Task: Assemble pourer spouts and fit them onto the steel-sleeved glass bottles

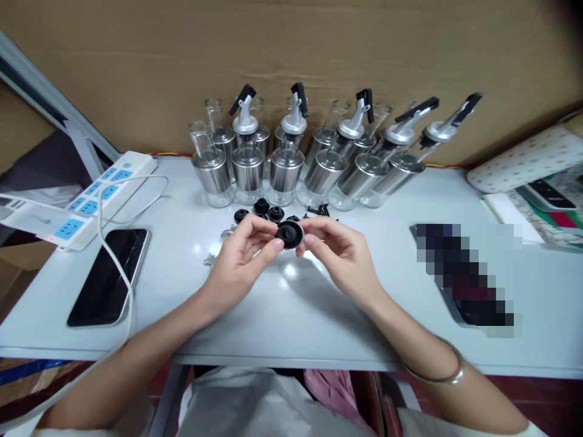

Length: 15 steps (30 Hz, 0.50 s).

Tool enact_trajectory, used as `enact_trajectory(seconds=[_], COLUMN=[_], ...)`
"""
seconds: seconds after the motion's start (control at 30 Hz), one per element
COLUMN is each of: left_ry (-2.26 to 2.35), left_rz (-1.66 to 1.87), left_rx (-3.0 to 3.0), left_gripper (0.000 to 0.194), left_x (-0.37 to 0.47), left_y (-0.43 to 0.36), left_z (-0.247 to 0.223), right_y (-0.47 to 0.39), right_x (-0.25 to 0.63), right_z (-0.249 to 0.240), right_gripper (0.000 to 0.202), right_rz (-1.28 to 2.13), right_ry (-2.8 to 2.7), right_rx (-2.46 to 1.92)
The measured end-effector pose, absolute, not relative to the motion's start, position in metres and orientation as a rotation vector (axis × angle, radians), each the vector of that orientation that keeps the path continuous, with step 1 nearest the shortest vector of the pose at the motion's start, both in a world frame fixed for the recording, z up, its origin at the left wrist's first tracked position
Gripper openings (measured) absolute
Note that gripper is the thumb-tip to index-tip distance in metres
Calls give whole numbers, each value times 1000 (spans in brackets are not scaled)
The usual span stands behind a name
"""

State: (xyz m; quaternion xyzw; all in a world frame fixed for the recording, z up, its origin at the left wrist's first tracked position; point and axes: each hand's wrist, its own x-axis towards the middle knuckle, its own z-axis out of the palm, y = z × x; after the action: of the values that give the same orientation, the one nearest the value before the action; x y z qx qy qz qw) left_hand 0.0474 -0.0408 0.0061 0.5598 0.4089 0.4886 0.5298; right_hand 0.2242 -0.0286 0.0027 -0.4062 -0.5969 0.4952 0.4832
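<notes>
Between my two hands is a round bottle stopper cap point(290, 235) with a black inside and a silver rim, its inner side turned toward me. My left hand point(239, 258) pinches it at the left edge with thumb and fingers. At the right edge, my right hand point(348, 258) has its thumb and fingertips closed on the rim. Several black ringed stoppers point(276, 213) lie just beyond my hands, with small black levers point(321, 210) to their right. Small silver parts point(209, 260) sit beside my left hand, partly hidden by it.
Behind stand several glass bottles with steel sleeves point(286, 172), some topped with silver pourers point(294, 124). A power strip point(107, 197), a white cable point(113, 258) and a phone point(109, 277) are at left. A dark blurred object point(460, 276) and a dotted roll point(523, 159) are at right.
</notes>
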Motion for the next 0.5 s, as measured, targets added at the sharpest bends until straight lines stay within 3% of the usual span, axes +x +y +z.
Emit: enact_trajectory(seconds=[0.5], left_ry=[902], left_rz=[1151], left_rx=[1570], left_gripper=[6], left_x=[43], left_y=[-39], left_z=[1], right_y=[-30], right_x=[224], right_z=[1], right_gripper=[25], right_rz=[1286], right_ry=[-1497], right_rx=[-988])
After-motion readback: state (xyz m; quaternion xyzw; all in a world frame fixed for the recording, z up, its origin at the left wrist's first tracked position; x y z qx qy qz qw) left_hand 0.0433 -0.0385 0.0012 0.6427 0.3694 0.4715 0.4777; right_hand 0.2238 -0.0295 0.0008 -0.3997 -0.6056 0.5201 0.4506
